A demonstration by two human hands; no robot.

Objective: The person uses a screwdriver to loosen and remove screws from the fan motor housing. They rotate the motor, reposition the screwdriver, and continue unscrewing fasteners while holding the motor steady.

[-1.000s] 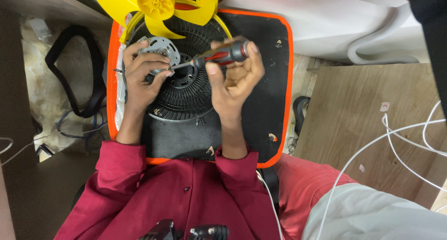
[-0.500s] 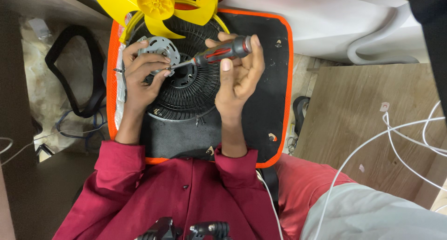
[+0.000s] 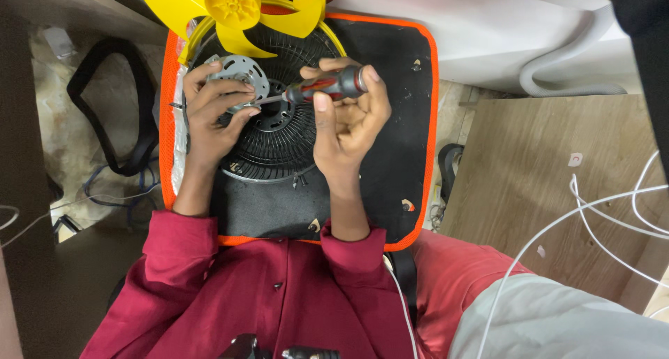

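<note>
My left hand grips a small round grey metal motor housing and holds it above a black round fan grille. My right hand is closed around the red and black handle of a screwdriver. Its thin shaft points left, with the tip against the motor housing. A yellow fan blade lies just beyond both hands at the top of the grille. All of this rests over a black mat with an orange border.
A wooden board lies to the right with white cables running across it. A black strap and loose wires sit on the floor at left. A white hose curves at the upper right. Several small screws lie on the mat.
My right hand has turned on the screwdriver handle, with the fingers shifting their hold. The left hand and the motor housing stay in place.
</note>
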